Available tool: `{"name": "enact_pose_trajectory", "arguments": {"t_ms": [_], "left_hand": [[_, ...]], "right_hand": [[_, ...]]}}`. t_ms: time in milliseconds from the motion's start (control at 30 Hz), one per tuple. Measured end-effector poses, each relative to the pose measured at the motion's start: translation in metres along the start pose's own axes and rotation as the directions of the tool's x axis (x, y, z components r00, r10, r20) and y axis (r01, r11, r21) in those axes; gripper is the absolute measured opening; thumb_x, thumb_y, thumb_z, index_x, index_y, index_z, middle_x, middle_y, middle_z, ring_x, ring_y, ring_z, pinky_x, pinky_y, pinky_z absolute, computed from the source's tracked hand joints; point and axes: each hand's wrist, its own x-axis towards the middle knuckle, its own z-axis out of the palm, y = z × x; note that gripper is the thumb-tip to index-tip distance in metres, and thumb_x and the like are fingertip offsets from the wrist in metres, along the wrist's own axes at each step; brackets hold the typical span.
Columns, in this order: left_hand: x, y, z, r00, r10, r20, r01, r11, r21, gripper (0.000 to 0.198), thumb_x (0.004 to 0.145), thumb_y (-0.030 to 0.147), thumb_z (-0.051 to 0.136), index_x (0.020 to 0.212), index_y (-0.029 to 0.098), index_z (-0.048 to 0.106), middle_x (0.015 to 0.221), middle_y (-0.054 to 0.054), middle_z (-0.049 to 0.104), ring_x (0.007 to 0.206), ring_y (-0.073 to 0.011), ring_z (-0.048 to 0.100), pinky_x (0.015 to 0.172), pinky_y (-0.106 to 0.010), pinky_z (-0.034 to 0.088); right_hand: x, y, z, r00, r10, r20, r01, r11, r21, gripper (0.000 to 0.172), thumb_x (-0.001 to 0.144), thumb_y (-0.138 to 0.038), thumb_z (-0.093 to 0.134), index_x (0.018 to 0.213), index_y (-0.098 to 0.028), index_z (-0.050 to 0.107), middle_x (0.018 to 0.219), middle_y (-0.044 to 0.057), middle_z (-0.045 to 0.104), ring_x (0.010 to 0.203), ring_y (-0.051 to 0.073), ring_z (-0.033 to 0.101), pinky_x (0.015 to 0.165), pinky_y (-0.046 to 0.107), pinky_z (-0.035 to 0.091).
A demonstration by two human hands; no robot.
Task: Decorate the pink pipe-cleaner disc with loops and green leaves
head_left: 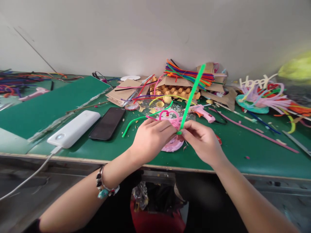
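A bright green pipe cleaner [191,97] rises up and slightly to the right from between my hands, its lower end bent near the fingertips. My right hand [204,140] pinches it close to that bend. From the other side, my left hand [153,137] has its fingers closed on the same lower end; its fingertips are partly hidden. Behind and below both hands lies a pink pipe-cleaner piece [172,147] with loops and a round base, largely covered by them. Another green pipe cleaner [132,124] curves across the table beyond my left hand.
On the left lie a white power bank [74,127] with a cable and a black phone [107,123]. A pink glue gun [205,114], an egg carton [178,91] and a pipe-cleaner bundle [189,75] are farther back. A looped pipe-cleaner bouquet [264,97] sits at the right.
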Motion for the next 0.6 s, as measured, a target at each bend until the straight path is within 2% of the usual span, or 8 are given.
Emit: {"name": "enact_pose_trajectory", "arguments": {"t_ms": [67, 100, 167, 233, 267, 400, 500, 600], "left_hand": [[-0.001, -0.001, 0.0, 0.999, 0.018, -0.045, -0.018, 1.0, -0.005, 0.023, 0.087, 0.025, 0.043, 0.077, 0.019, 0.064, 0.072, -0.002, 0.066, 0.062, -0.0123, 0.058, 0.059, -0.025, 0.035], [0.0, -0.001, -0.001, 0.998, -0.015, -0.057, 0.012, 0.999, -0.052, 0.022, 0.086, 0.026, 0.046, 0.077, 0.019, 0.064, 0.073, -0.002, 0.067, 0.062, -0.012, 0.058, 0.058, -0.025, 0.035], [0.001, -0.003, 0.0, 0.985, -0.168, -0.035, 0.157, 0.966, -0.207, 0.021, 0.082, 0.032, 0.052, 0.073, 0.018, 0.065, 0.07, -0.002, 0.066, 0.059, -0.0113, 0.056, 0.056, -0.023, 0.036], [0.004, -0.004, 0.0, 0.944, -0.323, 0.061, 0.322, 0.868, -0.379, 0.022, 0.077, 0.034, 0.057, 0.068, 0.016, 0.065, 0.065, -0.002, 0.064, 0.055, -0.0103, 0.053, 0.053, -0.022, 0.037], [0.005, -0.004, 0.0, 0.924, -0.363, 0.122, 0.377, 0.808, -0.453, 0.022, 0.077, 0.033, 0.057, 0.066, 0.015, 0.064, 0.062, -0.001, 0.063, 0.054, -0.0097, 0.051, 0.052, -0.021, 0.037], [0.009, -0.003, -0.002, 0.895, -0.354, 0.272, 0.442, 0.614, -0.654, 0.023, 0.079, 0.024, 0.05, 0.06, 0.014, 0.059, 0.054, 0.002, 0.052, 0.051, -0.0076, 0.044, 0.047, -0.018, 0.035], [0.011, -0.002, -0.005, 0.891, -0.332, 0.309, 0.449, 0.553, -0.702, 0.032, 0.081, 0.023, 0.045, 0.05, 0.014, 0.051, 0.049, 0.004, 0.043, 0.048, -0.0065, 0.039, 0.045, -0.018, 0.031], [0.01, 0.0, -0.004, 0.885, -0.315, 0.343, 0.462, 0.509, -0.726, 0.028, 0.08, 0.025, 0.046, 0.056, 0.014, 0.055, 0.053, 0.003, 0.047, 0.05, -0.0071, 0.042, 0.046, -0.018, 0.033]], "right_hand": [[0.0, -0.001, 0.001, 0.999, 0.034, 0.013, -0.035, 0.996, 0.076, 0.009, 0.076, -0.021, 0.055, 0.069, -0.016, 0.055, 0.06, -0.002, 0.057, 0.055, 0.009, 0.056, 0.052, 0.019, 0.05], [0.0, -0.001, 0.001, 0.999, 0.032, 0.006, -0.033, 0.993, 0.111, 0.009, 0.076, -0.021, 0.056, 0.069, -0.016, 0.055, 0.06, -0.002, 0.057, 0.055, 0.009, 0.057, 0.052, 0.019, 0.051], [-0.001, -0.001, 0.002, 0.999, -0.007, -0.034, 0.012, 0.989, 0.146, 0.008, 0.075, -0.02, 0.057, 0.069, -0.017, 0.055, 0.058, -0.002, 0.058, 0.054, 0.009, 0.058, 0.053, 0.019, 0.052], [-0.002, -0.001, 0.004, 0.993, -0.079, -0.086, 0.089, 0.989, 0.118, 0.006, 0.075, -0.017, 0.056, 0.069, -0.017, 0.056, 0.057, -0.002, 0.059, 0.054, 0.009, 0.059, 0.053, 0.019, 0.052], [-0.002, 0.0, 0.004, 0.987, -0.116, -0.108, 0.125, 0.989, 0.082, 0.005, 0.074, -0.016, 0.056, 0.07, -0.018, 0.057, 0.058, -0.002, 0.06, 0.055, 0.01, 0.06, 0.053, 0.02, 0.052], [-0.003, 0.004, 0.003, 0.963, -0.237, -0.128, 0.225, 0.969, -0.105, 0.006, 0.074, -0.014, 0.056, 0.074, -0.019, 0.06, 0.068, 0.0, 0.063, 0.062, 0.013, 0.062, 0.057, 0.024, 0.053], [-0.002, 0.006, 0.001, 0.955, -0.272, -0.118, 0.244, 0.947, -0.206, 0.004, 0.075, -0.017, 0.057, 0.074, -0.019, 0.06, 0.072, 0.003, 0.062, 0.069, 0.016, 0.06, 0.059, 0.028, 0.051], [-0.002, 0.007, 0.0, 0.956, -0.267, -0.119, 0.234, 0.944, -0.232, 0.005, 0.074, -0.017, 0.056, 0.071, -0.018, 0.059, 0.07, 0.003, 0.061, 0.069, 0.016, 0.059, 0.059, 0.028, 0.051]]}}
